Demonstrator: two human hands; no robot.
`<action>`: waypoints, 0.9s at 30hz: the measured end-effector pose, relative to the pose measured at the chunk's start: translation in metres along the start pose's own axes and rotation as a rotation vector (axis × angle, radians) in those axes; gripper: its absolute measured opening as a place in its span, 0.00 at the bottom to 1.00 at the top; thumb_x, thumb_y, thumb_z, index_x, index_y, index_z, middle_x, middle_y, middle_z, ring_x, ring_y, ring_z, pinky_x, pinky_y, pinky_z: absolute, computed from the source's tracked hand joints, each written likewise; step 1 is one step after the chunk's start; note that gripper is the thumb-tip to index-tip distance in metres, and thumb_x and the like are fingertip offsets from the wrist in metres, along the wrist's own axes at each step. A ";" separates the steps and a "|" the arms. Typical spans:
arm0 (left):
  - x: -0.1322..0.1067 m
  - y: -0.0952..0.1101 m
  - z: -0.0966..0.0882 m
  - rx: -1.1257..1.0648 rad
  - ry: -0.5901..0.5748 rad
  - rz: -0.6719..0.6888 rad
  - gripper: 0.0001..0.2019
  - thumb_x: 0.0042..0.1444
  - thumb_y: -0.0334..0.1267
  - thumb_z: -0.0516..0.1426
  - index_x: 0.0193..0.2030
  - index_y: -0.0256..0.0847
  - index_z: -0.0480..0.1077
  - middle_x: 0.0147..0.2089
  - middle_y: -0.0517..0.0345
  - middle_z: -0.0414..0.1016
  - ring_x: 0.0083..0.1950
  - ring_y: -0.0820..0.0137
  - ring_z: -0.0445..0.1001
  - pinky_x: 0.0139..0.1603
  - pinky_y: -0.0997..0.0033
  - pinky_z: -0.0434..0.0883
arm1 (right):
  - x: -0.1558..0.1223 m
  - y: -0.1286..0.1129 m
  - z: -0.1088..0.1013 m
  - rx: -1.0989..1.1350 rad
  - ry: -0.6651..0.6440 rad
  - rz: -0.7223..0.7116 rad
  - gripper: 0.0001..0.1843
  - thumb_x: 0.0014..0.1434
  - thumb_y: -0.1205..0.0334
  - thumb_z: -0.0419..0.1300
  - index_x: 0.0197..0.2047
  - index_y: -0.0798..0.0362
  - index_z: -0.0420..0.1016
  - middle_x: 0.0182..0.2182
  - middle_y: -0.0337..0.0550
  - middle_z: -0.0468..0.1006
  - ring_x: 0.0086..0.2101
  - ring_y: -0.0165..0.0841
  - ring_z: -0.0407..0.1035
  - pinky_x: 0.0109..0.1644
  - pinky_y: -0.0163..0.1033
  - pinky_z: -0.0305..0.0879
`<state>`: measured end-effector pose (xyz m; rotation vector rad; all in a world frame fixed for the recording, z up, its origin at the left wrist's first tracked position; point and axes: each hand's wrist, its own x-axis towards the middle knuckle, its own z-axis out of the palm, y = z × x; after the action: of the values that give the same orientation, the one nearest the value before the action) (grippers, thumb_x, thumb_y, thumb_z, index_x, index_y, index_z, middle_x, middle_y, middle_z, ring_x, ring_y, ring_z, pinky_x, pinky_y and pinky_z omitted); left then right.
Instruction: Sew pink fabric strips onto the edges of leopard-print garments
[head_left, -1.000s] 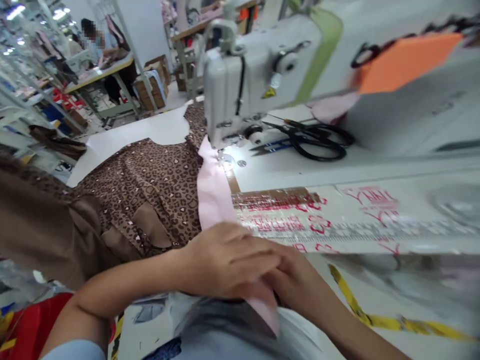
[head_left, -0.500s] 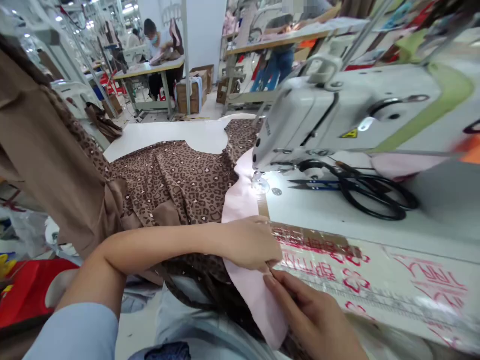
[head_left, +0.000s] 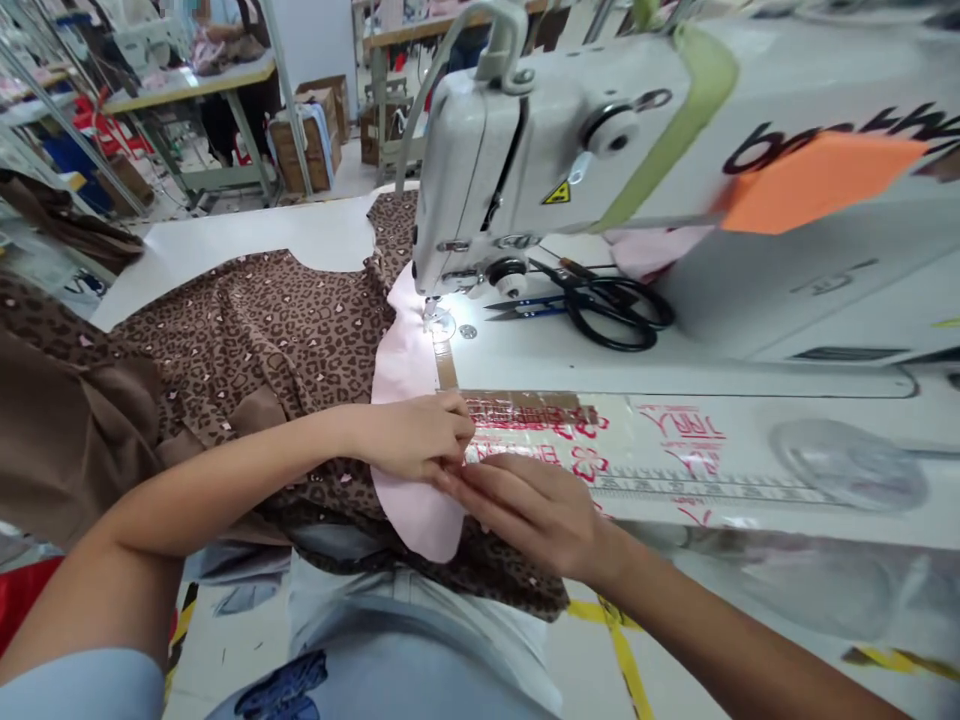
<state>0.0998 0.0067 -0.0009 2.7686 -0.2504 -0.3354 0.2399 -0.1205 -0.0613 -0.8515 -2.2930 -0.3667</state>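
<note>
Leopard-print fabric [head_left: 322,330] spreads to the left of the industrial sewing machine [head_left: 480,170], its near part hanging towards your lap. A ruler scale [head_left: 697,487] runs along the table on the machine's near side. Your pale pink fabric panel [head_left: 409,375] lies over the print, its far end at the machine's presser foot and its rounded end reaching towards you. On the machine's near side, your left hand [head_left: 412,435] lies across the panel and your right hand [head_left: 544,510] meets it at the right edge; both grips are narrow, pinching that edge, though the layers between your fingertips are hidden. Black-handled scissors [head_left: 592,288] rest under the machine's arm, overlapping blue-handled thread snips [head_left: 541,304].
</note>
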 end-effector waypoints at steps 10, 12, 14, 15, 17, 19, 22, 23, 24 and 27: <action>-0.004 -0.008 0.000 -0.039 0.086 0.023 0.07 0.56 0.31 0.54 0.31 0.37 0.74 0.40 0.52 0.72 0.52 0.66 0.64 0.60 0.67 0.60 | 0.010 0.008 -0.001 0.077 0.057 -0.091 0.08 0.59 0.75 0.51 0.38 0.65 0.72 0.37 0.49 0.76 0.41 0.36 0.68 0.46 0.42 0.70; -0.017 -0.017 -0.003 0.059 0.226 -0.036 0.10 0.57 0.27 0.50 0.35 0.35 0.73 0.43 0.50 0.71 0.57 0.65 0.62 0.61 0.65 0.60 | 0.011 0.008 -0.001 0.100 0.012 -0.071 0.11 0.61 0.75 0.48 0.36 0.65 0.72 0.35 0.51 0.76 0.41 0.37 0.69 0.45 0.44 0.70; -0.034 -0.029 -0.005 0.219 0.349 -0.128 0.12 0.58 0.24 0.47 0.41 0.33 0.70 0.50 0.48 0.69 0.63 0.64 0.57 0.63 0.61 0.59 | 0.012 0.008 -0.001 0.104 -0.026 -0.076 0.12 0.61 0.75 0.47 0.35 0.65 0.72 0.33 0.52 0.76 0.39 0.37 0.70 0.43 0.44 0.71; -0.042 -0.036 -0.005 0.302 0.362 -0.166 0.12 0.58 0.24 0.46 0.44 0.32 0.69 0.53 0.46 0.68 0.64 0.63 0.55 0.63 0.59 0.59 | 0.012 0.007 -0.001 0.102 -0.032 -0.076 0.12 0.61 0.76 0.47 0.36 0.65 0.72 0.33 0.52 0.76 0.39 0.37 0.70 0.43 0.44 0.71; -0.055 -0.049 -0.006 0.427 0.300 -0.203 0.13 0.60 0.27 0.47 0.49 0.33 0.66 0.57 0.44 0.64 0.65 0.62 0.55 0.63 0.56 0.59 | 0.010 0.005 -0.003 0.105 -0.033 -0.065 0.14 0.61 0.76 0.45 0.37 0.66 0.72 0.33 0.52 0.76 0.40 0.37 0.69 0.43 0.43 0.70; -0.062 -0.056 -0.005 0.489 0.220 -0.187 0.13 0.61 0.29 0.48 0.52 0.35 0.64 0.59 0.44 0.63 0.64 0.64 0.56 0.63 0.56 0.59 | 0.007 0.002 -0.004 0.119 -0.021 -0.030 0.15 0.61 0.76 0.44 0.37 0.66 0.72 0.33 0.51 0.76 0.38 0.37 0.69 0.41 0.42 0.70; -0.060 -0.061 -0.001 0.504 0.209 -0.127 0.13 0.62 0.29 0.46 0.51 0.36 0.64 0.57 0.46 0.65 0.62 0.67 0.60 0.65 0.59 0.57 | 0.001 -0.003 -0.002 0.130 0.029 0.025 0.12 0.60 0.76 0.47 0.37 0.66 0.72 0.28 0.49 0.74 0.30 0.33 0.66 0.32 0.40 0.67; -0.059 -0.062 0.000 0.493 0.223 -0.112 0.13 0.63 0.29 0.45 0.51 0.36 0.65 0.56 0.46 0.66 0.61 0.68 0.62 0.64 0.60 0.58 | -0.001 -0.004 -0.001 0.129 0.042 0.037 0.11 0.59 0.76 0.48 0.37 0.67 0.72 0.27 0.48 0.74 0.28 0.32 0.65 0.29 0.39 0.65; -0.057 -0.063 0.001 0.478 0.235 -0.105 0.13 0.63 0.29 0.44 0.50 0.36 0.65 0.55 0.46 0.67 0.60 0.68 0.63 0.64 0.60 0.58 | -0.003 -0.004 0.000 0.127 0.052 0.048 0.10 0.59 0.76 0.49 0.38 0.67 0.71 0.25 0.47 0.72 0.26 0.31 0.63 0.26 0.38 0.63; -0.054 -0.067 0.003 0.449 0.246 -0.104 0.14 0.64 0.30 0.43 0.49 0.36 0.66 0.55 0.46 0.68 0.59 0.68 0.63 0.62 0.60 0.61 | -0.006 -0.005 0.003 0.129 0.044 0.076 0.09 0.57 0.77 0.50 0.39 0.68 0.71 0.21 0.44 0.69 0.23 0.31 0.60 0.22 0.37 0.57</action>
<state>0.0559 0.0794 -0.0165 3.2335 -0.1306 0.0501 0.2384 -0.1259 -0.0679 -0.8539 -2.2101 -0.1995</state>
